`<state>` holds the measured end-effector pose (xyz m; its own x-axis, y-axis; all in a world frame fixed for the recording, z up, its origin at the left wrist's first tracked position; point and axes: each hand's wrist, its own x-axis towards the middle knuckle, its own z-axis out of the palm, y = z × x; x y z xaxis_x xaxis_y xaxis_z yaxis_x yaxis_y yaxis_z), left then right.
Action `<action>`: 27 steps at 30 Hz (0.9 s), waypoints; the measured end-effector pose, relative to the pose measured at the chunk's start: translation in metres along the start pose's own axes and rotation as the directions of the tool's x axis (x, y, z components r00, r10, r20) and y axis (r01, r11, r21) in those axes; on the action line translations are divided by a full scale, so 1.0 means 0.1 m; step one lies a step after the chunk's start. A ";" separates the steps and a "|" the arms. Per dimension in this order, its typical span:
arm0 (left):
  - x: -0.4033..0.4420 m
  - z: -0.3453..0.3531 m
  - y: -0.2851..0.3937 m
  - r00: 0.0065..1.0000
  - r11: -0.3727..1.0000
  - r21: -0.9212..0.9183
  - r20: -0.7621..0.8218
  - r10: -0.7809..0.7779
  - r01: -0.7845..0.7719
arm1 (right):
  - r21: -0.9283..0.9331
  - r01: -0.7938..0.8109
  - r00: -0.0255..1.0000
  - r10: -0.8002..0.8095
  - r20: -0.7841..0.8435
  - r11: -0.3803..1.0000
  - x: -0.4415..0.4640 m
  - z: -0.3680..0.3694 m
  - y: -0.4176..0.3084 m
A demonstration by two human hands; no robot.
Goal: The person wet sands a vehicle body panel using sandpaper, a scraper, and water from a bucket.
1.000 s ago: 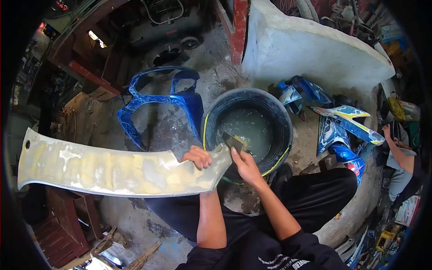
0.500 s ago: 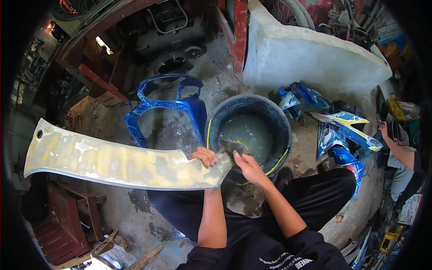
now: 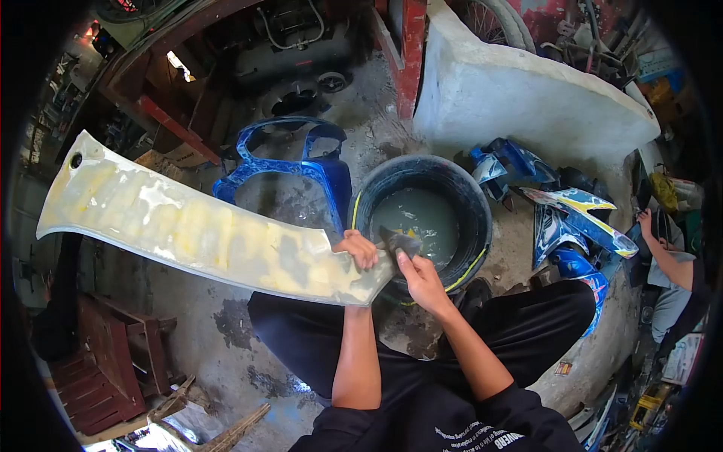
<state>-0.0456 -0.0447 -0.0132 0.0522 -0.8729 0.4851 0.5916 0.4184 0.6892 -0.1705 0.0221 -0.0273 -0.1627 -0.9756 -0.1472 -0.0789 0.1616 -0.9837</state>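
Seen from the head camera, the long pale panel (image 3: 188, 226) slanted across the space before the seated person, its broad end raised far to the left and its narrow end near the rim of the dark bucket (image 3: 484, 226), which held cloudy liquid. The left hand (image 3: 358, 249) had its fingers curled closely over the panel's notched edge; any fingertips underneath were hidden. The right hand (image 3: 423, 282) pinched a dark sheet (image 3: 402, 242) between thumb and fingers at the narrow end, though how firmly it pressed could not be told.

The step in hand appeared to be rubbing that end with the sheet. Another stroke there would call for a firm left grip against the weight of the long overhang, and a flat, even touch from the right. Beyond the panel lay a blue frame (image 3: 337, 181); blue-and-white parts (image 3: 580, 215) lay right of the bucket.
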 end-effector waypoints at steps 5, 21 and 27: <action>-0.04 -0.02 -0.01 1.000 1.000 -0.006 -0.006 0.021 -0.021 | -0.329 -0.008 0.969 -0.073 -0.234 0.944 0.26 -0.08 0.68; -0.08 -0.10 0.01 0.999 0.999 0.034 -0.002 0.037 -0.037 | -0.229 0.330 0.864 -0.391 -0.317 0.915 0.06 0.21 0.35; -0.06 -0.14 -0.04 0.999 0.999 -0.015 -0.021 0.050 -0.050 | -0.266 -0.132 0.953 0.049 -0.297 0.955 0.23 0.07 0.48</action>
<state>-0.0368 -0.0445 -0.0267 0.0987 -0.8561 0.5074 0.6006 0.4578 0.6556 -0.1712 0.0063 -0.0787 -0.4515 -0.8782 -0.1578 -0.3155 0.3226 -0.8924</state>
